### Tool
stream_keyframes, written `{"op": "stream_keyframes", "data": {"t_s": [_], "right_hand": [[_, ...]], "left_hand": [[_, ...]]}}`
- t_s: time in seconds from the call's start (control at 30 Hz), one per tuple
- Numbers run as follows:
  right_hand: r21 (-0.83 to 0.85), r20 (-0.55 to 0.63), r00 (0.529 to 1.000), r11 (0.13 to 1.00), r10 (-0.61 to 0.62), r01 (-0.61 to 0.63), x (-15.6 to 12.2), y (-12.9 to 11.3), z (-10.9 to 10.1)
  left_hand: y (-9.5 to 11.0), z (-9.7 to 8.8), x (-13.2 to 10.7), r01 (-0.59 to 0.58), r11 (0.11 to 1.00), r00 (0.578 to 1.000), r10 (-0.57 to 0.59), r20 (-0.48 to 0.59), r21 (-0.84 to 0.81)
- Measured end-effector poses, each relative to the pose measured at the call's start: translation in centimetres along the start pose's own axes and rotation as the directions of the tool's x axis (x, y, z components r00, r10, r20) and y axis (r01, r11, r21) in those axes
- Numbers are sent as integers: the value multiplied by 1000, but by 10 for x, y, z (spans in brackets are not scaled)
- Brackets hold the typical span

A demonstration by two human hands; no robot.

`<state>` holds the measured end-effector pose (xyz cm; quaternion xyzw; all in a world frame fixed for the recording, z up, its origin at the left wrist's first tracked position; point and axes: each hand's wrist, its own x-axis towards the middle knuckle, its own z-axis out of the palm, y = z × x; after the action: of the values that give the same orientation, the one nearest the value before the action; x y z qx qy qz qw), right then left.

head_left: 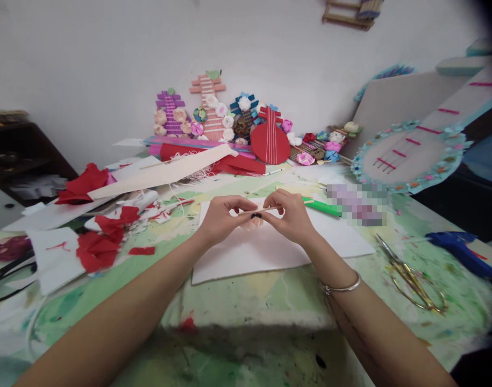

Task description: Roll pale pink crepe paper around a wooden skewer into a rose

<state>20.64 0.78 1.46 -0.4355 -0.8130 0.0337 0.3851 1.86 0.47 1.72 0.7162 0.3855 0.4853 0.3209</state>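
Observation:
Both my hands meet over a white board (pixel 229 263) on the table. Between their fingertips runs a thin wooden stick (pixel 265 209), held roughly level. My left hand (pixel 225 217) pinches its left part, and my right hand (pixel 289 216) pinches it farther right. Just below the fingertips shows a small peach-coloured piece (pixel 251 222), perhaps crepe paper. The fingers partly cover it, so I cannot tell how it meets the stick. A bright green tool or pen (pixel 322 207) lies on the board beyond my right hand.
Gold-handled scissors (pixel 413 279) and a blue glue gun (pixel 465 250) lie at the right. Red paper scraps (pixel 98 247) and white offcuts (pixel 54 260) cover the left. Decorated instrument-shaped crafts, including a red one (pixel 270 142), line the wall.

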Motion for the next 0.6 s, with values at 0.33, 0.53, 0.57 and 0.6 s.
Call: {"op": "stream_keyframes", "data": {"t_s": [0.33,0.53,0.57,0.6], "right_hand": [[56,48,998,998,28,-30,0,-3,0],[48,19,1000,999,17,-18,-1,-2,-2],[45,16,1000,999,15,-16,-1,-2,-2],[41,13,1000,999,13,-13,-1,-2,-2]], "left_hand": [[2,2,-2,-15,1000,1000,14,19,27],[2,3,-3,-129,983,992,130,1,130],[1,3,-3,-177,972,984,179,0,155],[0,3,-4,-227,957,973,230,1,182]]}}
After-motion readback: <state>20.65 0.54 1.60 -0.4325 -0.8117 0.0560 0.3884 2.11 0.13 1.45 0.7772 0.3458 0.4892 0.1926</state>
